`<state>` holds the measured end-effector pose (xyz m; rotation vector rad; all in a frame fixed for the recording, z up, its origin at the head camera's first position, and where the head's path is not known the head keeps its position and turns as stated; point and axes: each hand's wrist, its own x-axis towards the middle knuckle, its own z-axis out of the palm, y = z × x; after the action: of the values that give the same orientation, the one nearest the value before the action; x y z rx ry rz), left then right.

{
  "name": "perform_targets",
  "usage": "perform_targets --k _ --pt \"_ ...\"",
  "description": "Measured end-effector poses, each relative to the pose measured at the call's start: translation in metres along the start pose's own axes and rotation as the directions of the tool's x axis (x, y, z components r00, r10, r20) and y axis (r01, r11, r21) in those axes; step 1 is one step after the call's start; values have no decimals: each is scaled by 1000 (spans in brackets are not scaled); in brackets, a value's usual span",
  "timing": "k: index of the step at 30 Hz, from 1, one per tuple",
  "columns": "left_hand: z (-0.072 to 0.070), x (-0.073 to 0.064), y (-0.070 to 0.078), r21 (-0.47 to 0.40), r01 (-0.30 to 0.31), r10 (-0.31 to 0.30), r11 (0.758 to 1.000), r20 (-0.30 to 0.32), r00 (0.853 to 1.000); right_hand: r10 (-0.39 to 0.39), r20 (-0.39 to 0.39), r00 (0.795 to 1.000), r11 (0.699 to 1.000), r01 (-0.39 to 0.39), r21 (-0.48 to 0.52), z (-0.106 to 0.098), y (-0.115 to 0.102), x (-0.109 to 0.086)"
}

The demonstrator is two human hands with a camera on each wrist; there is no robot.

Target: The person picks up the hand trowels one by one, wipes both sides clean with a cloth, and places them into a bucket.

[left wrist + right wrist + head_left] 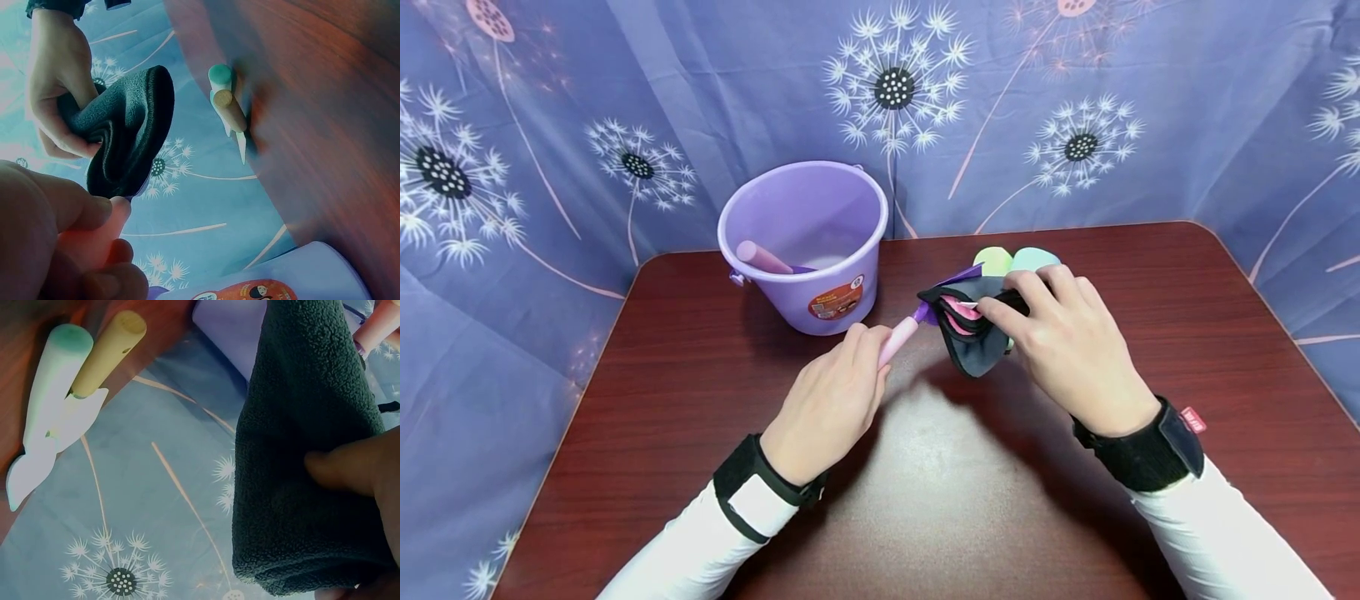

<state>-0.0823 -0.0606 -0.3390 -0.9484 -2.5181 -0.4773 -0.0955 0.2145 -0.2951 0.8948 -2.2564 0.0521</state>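
Observation:
My left hand (pixel 831 400) grips the pink handle of a toy trowel (pixel 898 340) with a purple blade, held over the table and tilted up toward the right. A folded dark grey cloth (pixel 979 357) with black edging and pink patches covers part of that blade. Pinched in the fingers of my right hand (pixel 1071 350), the cloth bunches against the trowel. Its fuzzy surface (pixel 300 506) fills the right side of the right wrist view, with the thumb pressed on it. The far part of the blade is hidden behind cloth and fingers.
A purple bucket (pixel 867 287) stands at the back left, a pink-handled tool (pixel 763 257) leaning inside. Behind the cloth, a yellow-green trowel (pixel 109 353) and a mint-green one (pixel 59 381) lie side by side near the back edge. A dandelion-print curtain (pixel 737 100) hangs behind the table.

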Motion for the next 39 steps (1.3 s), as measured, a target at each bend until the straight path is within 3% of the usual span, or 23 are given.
perform_targets --k 15,26,39 --pt "-2 0 1 1 -21 21 1000 -17 1000 87 9 996 995 -87 -40 17 18 -18" --pt "-1 0 -1 8 -23 23 1000 -26 999 153 -21 988 988 -154 -28 16 19 -18" --pt "3 -1 -1 14 16 -16 1000 -17 1000 163 33 986 985 -164 48 19 11 -20"
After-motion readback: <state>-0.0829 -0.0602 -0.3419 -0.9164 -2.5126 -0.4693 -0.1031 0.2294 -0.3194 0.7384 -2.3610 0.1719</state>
